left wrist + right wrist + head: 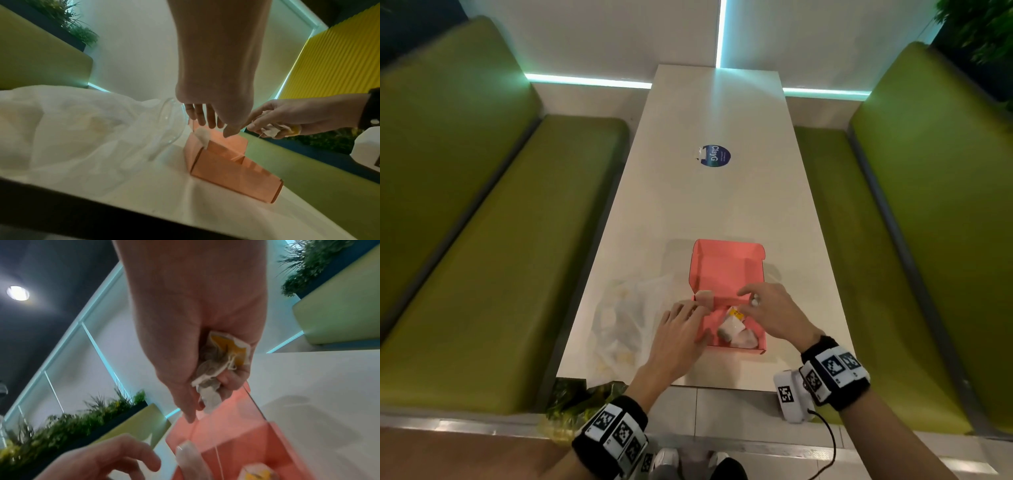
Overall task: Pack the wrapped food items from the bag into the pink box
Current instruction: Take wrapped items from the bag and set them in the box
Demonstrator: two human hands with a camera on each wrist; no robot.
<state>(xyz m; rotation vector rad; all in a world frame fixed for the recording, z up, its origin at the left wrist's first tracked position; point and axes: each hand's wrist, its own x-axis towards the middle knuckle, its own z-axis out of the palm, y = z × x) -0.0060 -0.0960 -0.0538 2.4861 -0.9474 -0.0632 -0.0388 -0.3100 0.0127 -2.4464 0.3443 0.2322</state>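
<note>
A pink box (726, 270) is set open on the near end of a long pale table (715, 205), its lid flap raised on the far side. Wrapped food items (736, 330) are seen lying in the near part of the box, white wrappers with a patch of yellow. The right hand (770, 313) is held over the box's right portion, fingers curled round one crumpled wrapped item (222, 360), white paper with a yellow mark, as confirmed in the right wrist view. The left hand (678, 334) is laid at the box's left wall, fingers extended and relaxed; a small pale wrapped piece (704, 296) is perched on the box's left edge just beyond the fingertips, and it cannot be told with certainty whether it is touched by them. In the left wrist view that same piece (202, 136) is seen resting on the upper rim of the side wall, below the spread fingers (200, 115). A translucent plastic bag (626, 318) is slumped on the table just left of the box, with pale yellowish items showing dimly through it. Further along the table a round blue sticker (715, 156) reading "ClayG" is noted. Green upholstered benches (482, 222) are ranged along both sides of the table. Black wristbands with square printed markers (616, 431) are worn on both wrists.
</note>
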